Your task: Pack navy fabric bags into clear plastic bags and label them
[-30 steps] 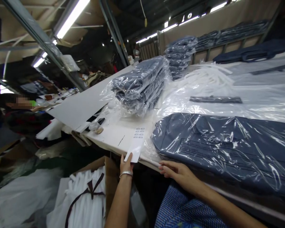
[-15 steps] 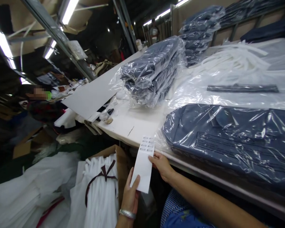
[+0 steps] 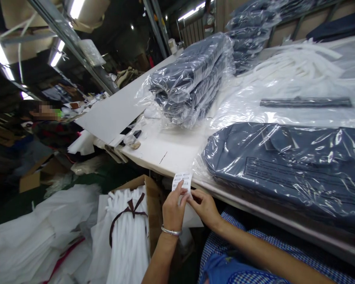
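Observation:
Both hands meet at a white sheet of barcode stickers [image 3: 178,176] just off the table's front edge. My left hand [image 3: 175,207], with a bracelet at the wrist, lies over the lower part of the sheet, fingers closed on it and the index finger on the printed labels. My right hand [image 3: 202,205] pinches the sheet's lower right side between thumb and fingers. To the right, a dark blue folded garment in a clear plastic bag [image 3: 284,157] lies flat along the table edge.
More bagged dark garments are stacked [image 3: 192,75] farther back on the white table [image 3: 154,152]. White strips [image 3: 298,65] lie behind a dark narrow strip [image 3: 306,102]. Below left stands a cardboard box [image 3: 154,209] of tied white strips [image 3: 128,236]. Another person [image 3: 51,126] is at the far left.
My left hand has moved up from the sheet's blank lower end to its printed labels, close beside my right hand. The view has shifted slightly.

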A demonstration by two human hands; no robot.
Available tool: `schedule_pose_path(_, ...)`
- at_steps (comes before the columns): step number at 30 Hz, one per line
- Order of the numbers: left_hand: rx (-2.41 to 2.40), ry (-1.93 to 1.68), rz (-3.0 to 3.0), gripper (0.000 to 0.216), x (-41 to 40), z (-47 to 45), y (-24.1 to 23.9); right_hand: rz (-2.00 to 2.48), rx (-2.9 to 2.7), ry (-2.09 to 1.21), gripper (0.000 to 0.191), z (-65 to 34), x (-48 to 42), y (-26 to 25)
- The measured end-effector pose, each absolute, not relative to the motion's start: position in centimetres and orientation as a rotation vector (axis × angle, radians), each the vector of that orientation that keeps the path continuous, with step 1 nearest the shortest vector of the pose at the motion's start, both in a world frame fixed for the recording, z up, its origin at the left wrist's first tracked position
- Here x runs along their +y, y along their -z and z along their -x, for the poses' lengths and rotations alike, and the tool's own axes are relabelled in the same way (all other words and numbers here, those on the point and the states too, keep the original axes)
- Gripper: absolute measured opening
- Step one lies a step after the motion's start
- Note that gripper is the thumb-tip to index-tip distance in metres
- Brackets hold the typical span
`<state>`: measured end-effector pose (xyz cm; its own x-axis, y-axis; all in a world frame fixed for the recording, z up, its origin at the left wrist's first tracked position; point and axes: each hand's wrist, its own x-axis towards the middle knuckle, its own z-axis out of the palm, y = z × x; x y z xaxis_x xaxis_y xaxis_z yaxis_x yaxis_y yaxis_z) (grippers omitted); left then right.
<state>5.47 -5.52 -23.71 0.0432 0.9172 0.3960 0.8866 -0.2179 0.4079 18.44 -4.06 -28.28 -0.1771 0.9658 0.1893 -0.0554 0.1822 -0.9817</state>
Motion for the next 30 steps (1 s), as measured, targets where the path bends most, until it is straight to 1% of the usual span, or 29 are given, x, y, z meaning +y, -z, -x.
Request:
schedule_pose_path(9,1.915,-0.775,-2.612,0.054,-6.6,-5.9,22.2,0.915,-1.511,-1.067,0.015,-19.1,-4.3,28.1)
schedule_pose_path(12,1.924,-0.796,-2.603,0.056,-6.7,-6.2,22.2,0.943,-1.518,-1.055,0.018,-19.0,-4.3,27.5)
schedule_pose_path(15,1.985,-0.926,-2.381,0.055,-6.5,-6.3,22.0,0.955,-1.465,-1.134,0.021,-18.9,-4.2,26.7)
schedule_pose_path(18,2.034,-1.093,-1.923,0.059,-5.8,-6.1,21.6,0.930,-1.384,-1.263,0.023,-18.6,-3.9,26.2)
schedule_pose_path(22,1.919,-1.249,-1.423,0.069,-5.0,-5.3,21.1,0.845,-1.204,-1.470,0.028,-17.8,-3.4,25.9)
schedule_pose_path(27,1.733,-1.350,-1.189,0.075,-4.9,-4.2,21.4,0.691,-0.925,-1.774,0.040,-17.0,-3.4,24.9)
schedule_pose_path(30,1.677,-1.388,-1.081,0.077,-4.9,-3.7,21.8,0.627,-0.817,-1.867,0.045,-16.8,-3.6,24.5)
